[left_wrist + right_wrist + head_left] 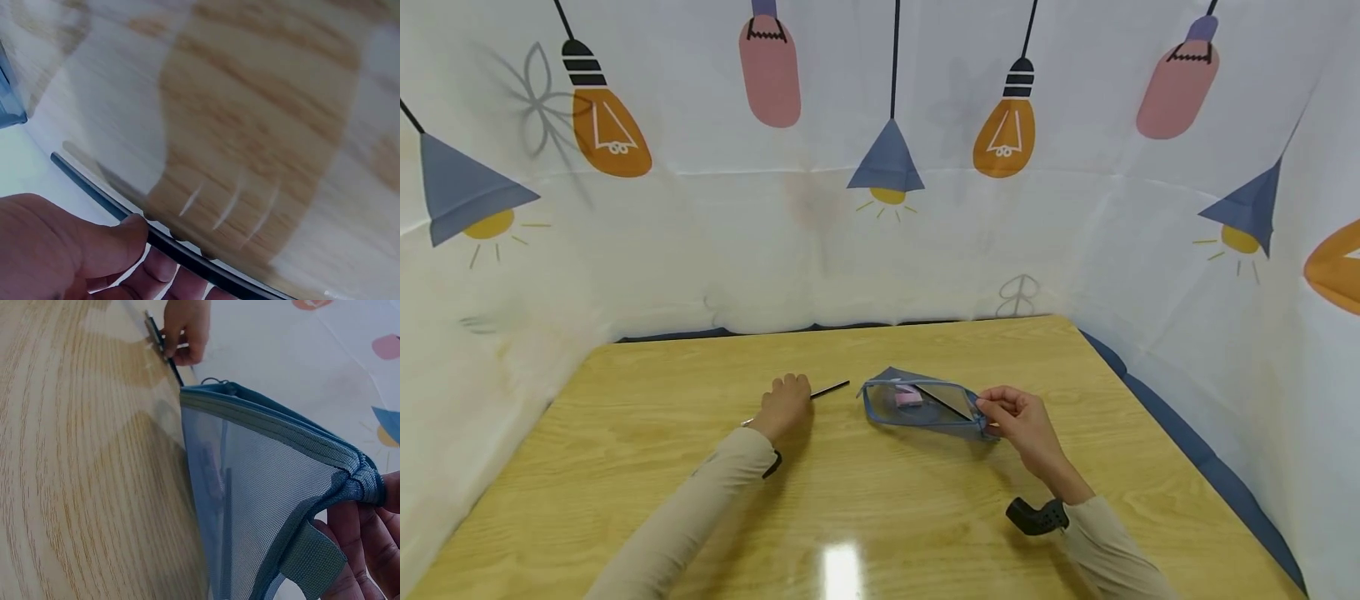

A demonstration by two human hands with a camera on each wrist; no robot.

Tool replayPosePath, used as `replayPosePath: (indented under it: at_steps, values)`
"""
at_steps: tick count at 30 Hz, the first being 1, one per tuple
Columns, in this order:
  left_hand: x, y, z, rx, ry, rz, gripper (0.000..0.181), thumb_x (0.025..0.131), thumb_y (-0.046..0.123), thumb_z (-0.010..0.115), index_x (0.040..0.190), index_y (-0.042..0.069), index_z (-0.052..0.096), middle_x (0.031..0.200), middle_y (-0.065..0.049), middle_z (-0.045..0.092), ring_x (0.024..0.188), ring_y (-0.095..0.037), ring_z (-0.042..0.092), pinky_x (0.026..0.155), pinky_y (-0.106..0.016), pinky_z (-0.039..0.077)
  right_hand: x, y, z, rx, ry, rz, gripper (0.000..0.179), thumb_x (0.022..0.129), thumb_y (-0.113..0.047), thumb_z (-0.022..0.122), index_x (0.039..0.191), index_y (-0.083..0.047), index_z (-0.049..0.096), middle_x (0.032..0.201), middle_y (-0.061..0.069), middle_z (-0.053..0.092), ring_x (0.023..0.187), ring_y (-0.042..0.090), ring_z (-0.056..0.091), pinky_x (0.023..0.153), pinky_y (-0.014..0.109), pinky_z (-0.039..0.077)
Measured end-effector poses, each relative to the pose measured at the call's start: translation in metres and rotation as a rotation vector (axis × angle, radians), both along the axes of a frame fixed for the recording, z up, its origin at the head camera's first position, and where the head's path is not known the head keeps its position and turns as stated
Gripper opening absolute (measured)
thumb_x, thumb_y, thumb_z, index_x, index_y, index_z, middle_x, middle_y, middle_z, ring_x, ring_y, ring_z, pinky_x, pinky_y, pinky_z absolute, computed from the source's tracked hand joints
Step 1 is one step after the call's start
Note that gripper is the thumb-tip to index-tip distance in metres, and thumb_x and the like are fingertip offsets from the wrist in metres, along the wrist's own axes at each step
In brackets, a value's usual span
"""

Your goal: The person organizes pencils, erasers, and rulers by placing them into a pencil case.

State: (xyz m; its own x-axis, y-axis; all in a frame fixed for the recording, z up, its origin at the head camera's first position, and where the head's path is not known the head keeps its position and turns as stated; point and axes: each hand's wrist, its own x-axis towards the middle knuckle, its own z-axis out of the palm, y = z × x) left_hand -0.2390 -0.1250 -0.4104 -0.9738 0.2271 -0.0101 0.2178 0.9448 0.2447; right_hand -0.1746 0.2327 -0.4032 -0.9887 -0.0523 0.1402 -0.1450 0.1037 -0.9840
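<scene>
My left hand (pixel 785 407) pinches a slim black pencil (pixel 831 389) close to the tabletop, left of the pouch. In the left wrist view the thumb lies on the near side of its shaft, with the fingers behind. My right hand (pixel 1022 425) holds a blue mesh zip pouch (pixel 281 462) by its right end, near a fabric tab (pixel 315 553). The pouch's mouth gapes towards me. Inside lie a small pink block (pixel 908 399) and a thin black stick (pixel 946 403); the mesh blurs their details.
The wood-grain table (pixel 880 508) carries a bright light reflection near its front. A white cloth (pixel 820 242) printed with lamps and bulbs hangs behind and along both sides. Dark blue fabric (pixel 1210 467) runs beside the table's right edge.
</scene>
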Motion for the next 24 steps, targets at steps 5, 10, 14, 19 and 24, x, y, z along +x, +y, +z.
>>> replayPosePath:
  at_steps: [5, 10, 14, 19, 24]
  values:
    - [-0.0018, -0.0033, -0.0025, -0.014, -0.012, -0.014, 0.004, 0.095, -0.007, 0.048, 0.092, -0.007, 0.050, 0.088, -0.020, 0.050, 0.081, -0.036, 0.048, 0.067, -0.052, 0.047, 0.0004, -0.0002, -0.0002, 0.000, 0.000, 0.007, 0.028, 0.095, -0.011, 0.064, 0.106, 0.014, 0.059, 0.086, 0.010, 0.067, 0.071, 0.013, 0.063, 0.066, 0.031, 0.056]
    - [-0.0019, -0.0038, -0.0018, -0.011, -0.009, -0.031, 0.003, 0.096, -0.008, 0.047, 0.095, -0.008, 0.049, 0.088, -0.021, 0.051, 0.082, -0.037, 0.049, 0.068, -0.052, 0.048, 0.0002, -0.0006, -0.0013, -0.013, 0.001, 0.011, 0.028, 0.095, -0.011, 0.064, 0.106, 0.014, 0.059, 0.085, 0.007, 0.067, 0.071, 0.013, 0.063, 0.066, 0.031, 0.056]
    - [-0.0003, -0.0021, 0.0012, 0.006, 0.002, -0.045, 0.007, 0.095, -0.010, 0.049, 0.091, -0.005, 0.047, 0.083, -0.019, 0.052, 0.076, -0.033, 0.048, 0.062, -0.047, 0.046, 0.0011, -0.0021, -0.0009, -0.018, -0.005, 0.015, 0.028, 0.095, -0.011, 0.064, 0.106, 0.014, 0.059, 0.084, 0.007, 0.066, 0.071, 0.013, 0.062, 0.066, 0.031, 0.056]
    - [0.0018, -0.0017, 0.0031, 0.003, 0.041, -0.067, 0.009, 0.095, -0.010, 0.050, 0.091, -0.002, 0.047, 0.081, -0.016, 0.051, 0.076, -0.034, 0.050, 0.058, -0.045, 0.045, 0.0024, -0.0051, 0.0012, -0.024, -0.015, 0.007, 0.028, 0.095, -0.011, 0.063, 0.107, 0.014, 0.059, 0.084, 0.008, 0.065, 0.073, 0.014, 0.063, 0.067, 0.031, 0.056]
    - [0.0023, -0.0029, 0.0042, -0.017, 0.079, -0.100, 0.007, 0.094, -0.009, 0.053, 0.096, -0.004, 0.050, 0.084, -0.018, 0.053, 0.077, -0.036, 0.052, 0.055, -0.042, 0.046, 0.0026, -0.0066, 0.0016, -0.024, -0.008, 0.003, 0.027, 0.095, -0.011, 0.064, 0.107, 0.014, 0.059, 0.085, 0.009, 0.066, 0.073, 0.014, 0.063, 0.067, 0.031, 0.056]
